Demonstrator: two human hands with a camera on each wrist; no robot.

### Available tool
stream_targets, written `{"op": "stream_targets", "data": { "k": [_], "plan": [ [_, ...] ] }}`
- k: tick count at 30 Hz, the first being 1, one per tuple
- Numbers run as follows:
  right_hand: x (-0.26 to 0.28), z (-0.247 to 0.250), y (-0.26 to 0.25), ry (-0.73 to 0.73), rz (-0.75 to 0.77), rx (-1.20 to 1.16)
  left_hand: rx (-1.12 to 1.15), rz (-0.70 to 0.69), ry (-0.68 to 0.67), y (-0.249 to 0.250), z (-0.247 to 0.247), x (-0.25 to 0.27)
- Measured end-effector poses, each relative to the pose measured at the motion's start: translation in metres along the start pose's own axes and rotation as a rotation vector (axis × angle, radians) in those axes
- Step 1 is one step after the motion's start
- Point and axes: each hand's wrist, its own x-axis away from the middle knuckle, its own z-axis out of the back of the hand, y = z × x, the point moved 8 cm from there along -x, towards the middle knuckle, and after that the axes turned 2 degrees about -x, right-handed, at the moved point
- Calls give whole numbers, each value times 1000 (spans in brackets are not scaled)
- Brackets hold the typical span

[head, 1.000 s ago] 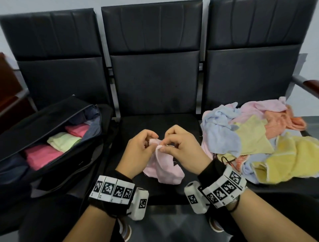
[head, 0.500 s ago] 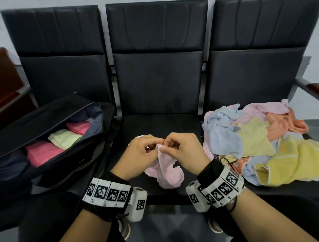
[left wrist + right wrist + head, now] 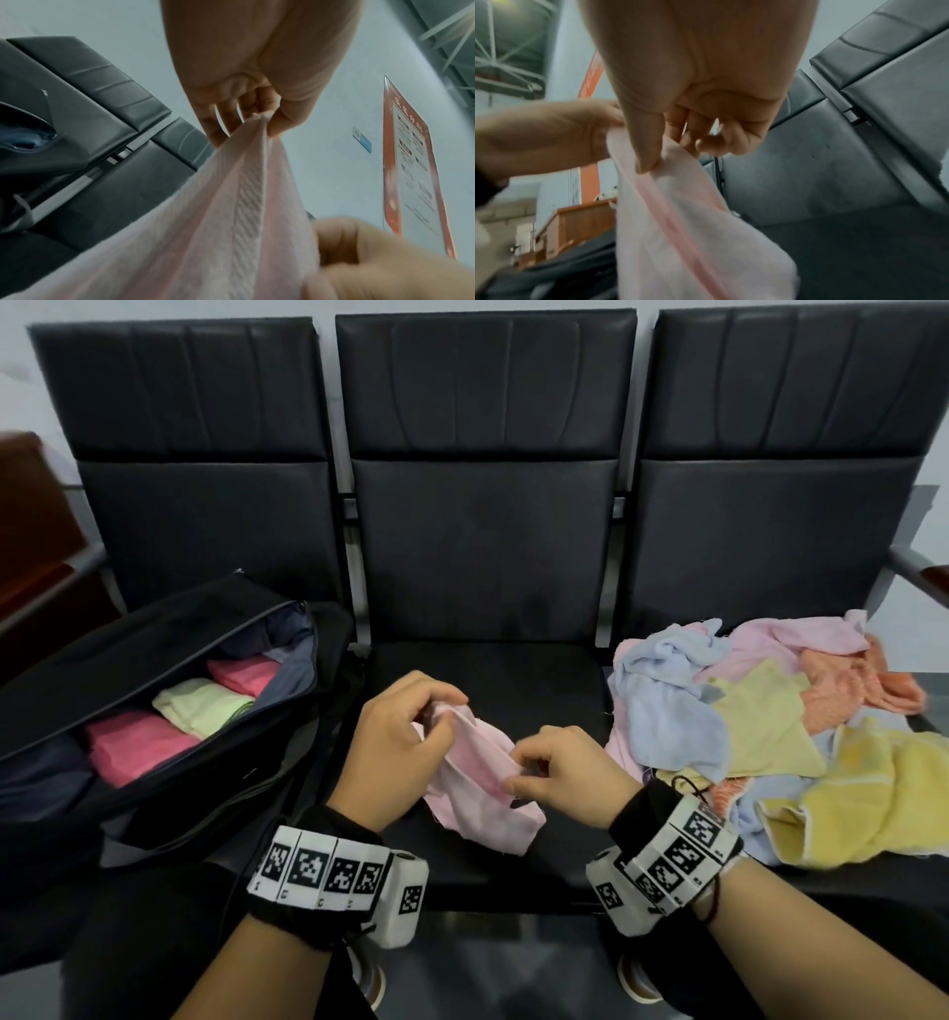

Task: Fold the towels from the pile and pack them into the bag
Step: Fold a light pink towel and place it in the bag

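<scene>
- Towel (image 3: 477, 783), pale pink, hangs between both hands in the lower centre of the head view, over the middle seat (image 3: 513, 680); its loose lower end trails down toward the seat front.
- Left hand (image 3: 395, 737) pinches one end of the top edge, thumb and fingers curled on the cloth; the left wrist view shows the hem (image 3: 250, 203) running straight out of that pinch.
- Right hand (image 3: 560, 773) pinches the same edge further along, thumb tip pressed to the cloth, other fingers curled.
- Held edge runs on a slant: upper left at the left hand, lower right at the right hand. That line is the towel's long axis for now, and the coming spread, as I judge it, follows it, hands drawing apart.
- Bag (image 3: 169, 711) lies open at left of frame with folded towels inside, nearer the left hand.
- Pile (image 3: 760, 721) sits at right of frame, nearer the right hand.
</scene>
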Motion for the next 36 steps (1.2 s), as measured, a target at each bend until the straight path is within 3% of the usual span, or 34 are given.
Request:
{"op": "stream_targets", "data": {
  "k": [6, 12, 15, 20, 26, 32, 36],
  "plan": [
    [8, -29, 37, -120, -17, 121, 3, 27, 141, -2, 26, -3],
    [16, -46, 54, -234, 63, 459, -24, 4, 344, 1, 64, -5],
    [21, -43, 59, -232, 102, 487, -16, 0, 434, -1, 87, -8],
    [19, -11, 52, -38, 149, 400, -57, -9, 486, -5, 105, -9],
    [19, 79, 43, 398, 81, 50, -137, 87, 568, -22, 135, -10],
    [11, 144, 9, 630, 107, -52, -183, 141, 608, -29, 151, -18],
    [7, 160, 4, 695, 67, -85, -199, 153, 621, -36, 155, -22]
  ]
}}
